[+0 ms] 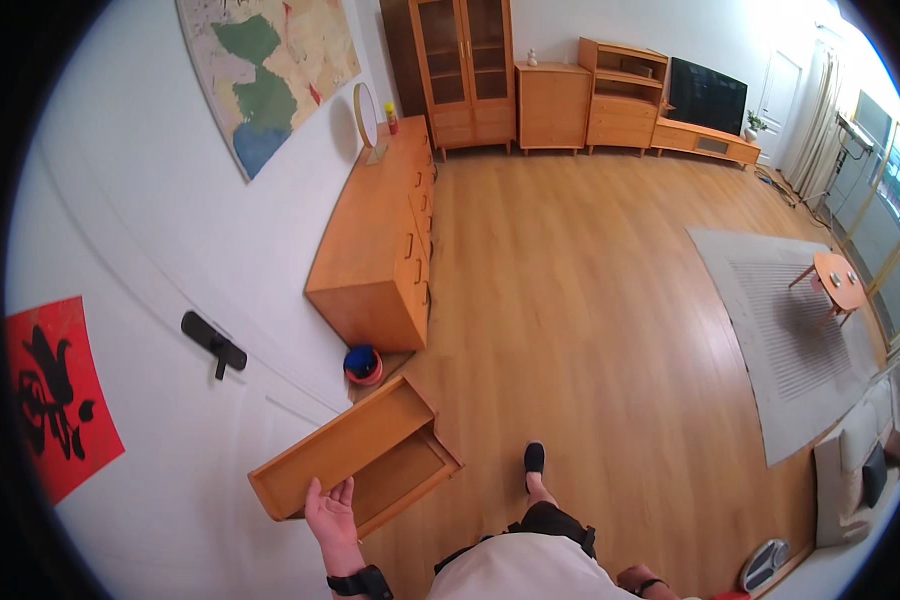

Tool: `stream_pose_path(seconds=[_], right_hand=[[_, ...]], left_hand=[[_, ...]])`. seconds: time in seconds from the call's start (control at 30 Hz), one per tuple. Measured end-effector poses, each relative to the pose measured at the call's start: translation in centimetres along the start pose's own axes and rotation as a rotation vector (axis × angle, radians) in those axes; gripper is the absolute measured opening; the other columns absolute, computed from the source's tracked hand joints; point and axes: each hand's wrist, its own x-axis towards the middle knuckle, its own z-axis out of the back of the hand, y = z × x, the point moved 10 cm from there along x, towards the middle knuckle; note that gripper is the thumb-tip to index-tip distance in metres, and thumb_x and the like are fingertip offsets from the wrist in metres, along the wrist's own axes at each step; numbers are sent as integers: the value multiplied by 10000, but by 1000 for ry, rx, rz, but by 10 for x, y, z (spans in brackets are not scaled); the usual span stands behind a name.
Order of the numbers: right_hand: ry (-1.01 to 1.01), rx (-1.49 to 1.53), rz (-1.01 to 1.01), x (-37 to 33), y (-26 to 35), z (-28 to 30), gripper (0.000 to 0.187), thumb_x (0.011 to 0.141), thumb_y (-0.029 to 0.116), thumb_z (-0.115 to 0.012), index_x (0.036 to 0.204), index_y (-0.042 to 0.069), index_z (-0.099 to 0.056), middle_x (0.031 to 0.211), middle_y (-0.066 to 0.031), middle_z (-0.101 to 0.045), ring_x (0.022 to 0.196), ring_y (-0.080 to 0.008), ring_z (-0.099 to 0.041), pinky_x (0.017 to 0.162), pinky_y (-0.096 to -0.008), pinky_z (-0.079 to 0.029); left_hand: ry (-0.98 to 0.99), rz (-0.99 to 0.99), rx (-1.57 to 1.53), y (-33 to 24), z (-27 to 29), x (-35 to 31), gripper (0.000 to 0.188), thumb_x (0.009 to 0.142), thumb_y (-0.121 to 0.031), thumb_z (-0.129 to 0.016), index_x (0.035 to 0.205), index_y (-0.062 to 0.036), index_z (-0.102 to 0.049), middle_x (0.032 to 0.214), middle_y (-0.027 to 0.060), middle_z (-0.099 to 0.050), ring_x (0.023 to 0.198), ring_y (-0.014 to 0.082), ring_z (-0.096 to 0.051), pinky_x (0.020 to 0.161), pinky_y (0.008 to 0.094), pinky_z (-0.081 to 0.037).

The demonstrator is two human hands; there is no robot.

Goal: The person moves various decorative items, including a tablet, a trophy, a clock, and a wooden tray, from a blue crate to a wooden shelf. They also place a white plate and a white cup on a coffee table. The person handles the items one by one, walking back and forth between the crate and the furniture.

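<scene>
At the lower left, my left hand (332, 510) is beside the near edge of a small light-brown wooden cabinet (345, 435). Its fingers are stretched out and apart, with nothing held in them; whether they touch the wood I cannot tell. The cabinet has a flat top and a recessed open shelf (400, 480) facing me. A black band circles my left wrist. Low on my right side hangs my right hand (635, 577), with a dark band at its wrist; its fingers are too small and blurred to make out. One dark shoe (535, 457) shows on the floor ahead.
A long wooden sideboard (360, 230) lines the left wall, with a blue-and-red bucket (363, 364) at its near end. A black door handle (213, 344) juts from the white surface. To the right lie a grey rug (760, 400), a low table (838, 281) and a sofa (850, 490).
</scene>
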Motion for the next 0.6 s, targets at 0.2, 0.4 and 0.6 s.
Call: stream_pose_path(seconds=[0.2, 0.4, 0.6], right_hand=[[-117, -623, 95, 72, 20, 94, 307, 863, 233, -629, 1125, 77, -663, 961, -95, -698, 821, -226, -652, 644, -372, -517], [-106, -618, 179, 101, 111, 311, 214, 814, 223, -632, 991, 127, -701, 996, -49, -700, 840, -196, -667, 700, -367, -538], [-701, 618, 129, 110, 277, 582, 161, 791, 107, -590, 845, -14, -681, 690, -91, -666, 614, -187, -654, 563, -305, -517]], left_hand=[[-81, -131, 8, -15, -72, 75, 310, 931, -211, -545, 1159, -1, -531, 1107, 140, -604, 996, 235, -601, 904, 343, -527], [-78, -208, -96, -1, -154, 138, 316, 913, -169, -536, 1160, 29, -521, 1127, 156, -595, 1029, 252, -595, 911, 327, -526], [-19, -330, -144, -21, -237, 208, 388, 913, -166, -530, 1217, 72, -489, 1197, 184, -575, 1117, 280, -576, 948, 328, -519]])
